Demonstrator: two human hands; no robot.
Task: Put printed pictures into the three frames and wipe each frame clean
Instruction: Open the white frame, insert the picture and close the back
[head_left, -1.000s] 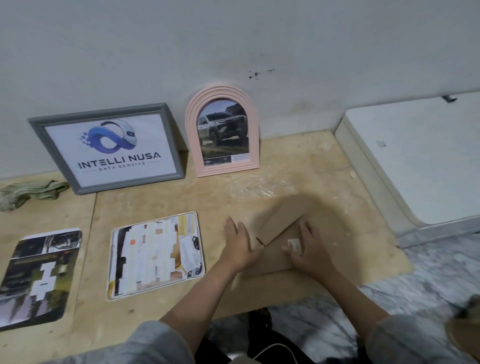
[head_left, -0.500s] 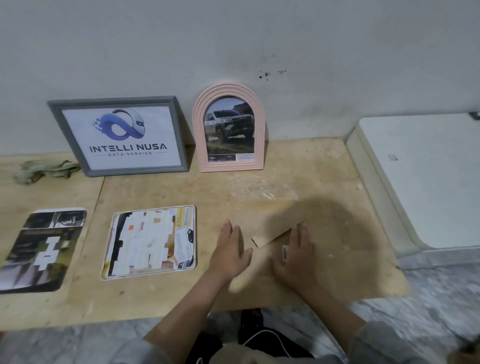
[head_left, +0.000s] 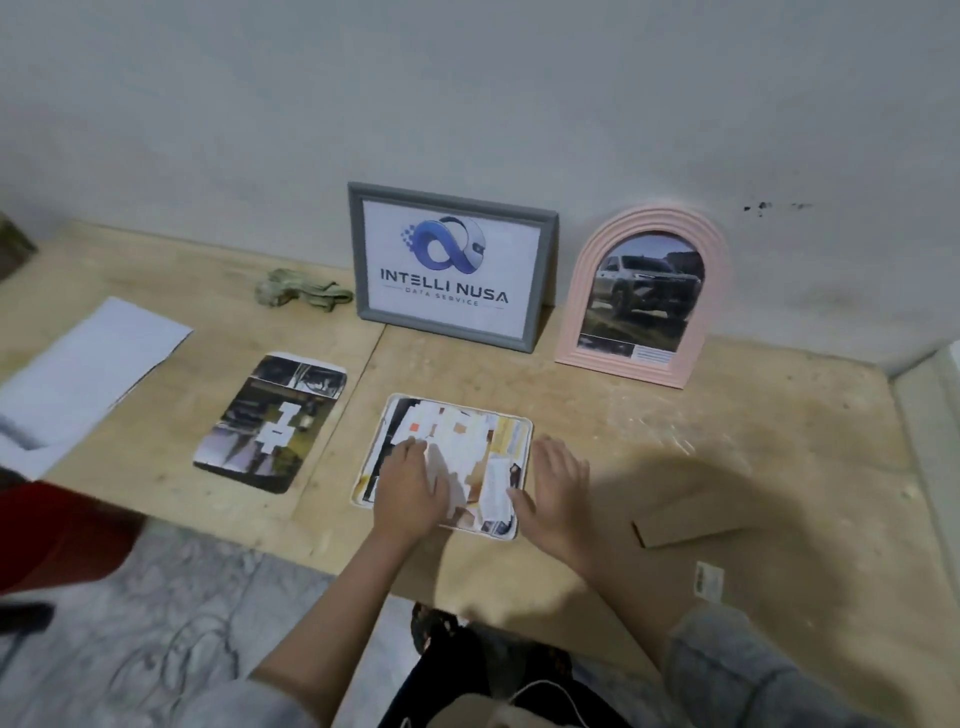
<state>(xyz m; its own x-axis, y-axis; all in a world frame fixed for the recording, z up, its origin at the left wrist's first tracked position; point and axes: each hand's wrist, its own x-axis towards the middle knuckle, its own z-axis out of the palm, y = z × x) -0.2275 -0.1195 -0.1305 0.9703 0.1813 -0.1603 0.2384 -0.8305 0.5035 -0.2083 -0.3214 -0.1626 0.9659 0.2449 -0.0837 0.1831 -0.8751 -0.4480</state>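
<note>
A colourful print with rounded corners lies flat on the wooden table. My left hand rests on its lower left part with fingers spread flat. My right hand touches its right edge, the thumb at the lower right corner. A brown frame back with a fold-out stand and a small sticker lies face down to the right, untouched. A grey frame holding a logo print and a pink arched frame holding a car picture lean on the wall. A green cloth lies left of them.
A second, darker print lies left of the one under my hands. A white sheet sits at the table's far left. Marble floor shows below the table's front edge. A white slab edge borders the table on the right.
Both hands left the brown frame back and moved left onto the colourful print. The view swung left, so the frame back now lies at the right.
</note>
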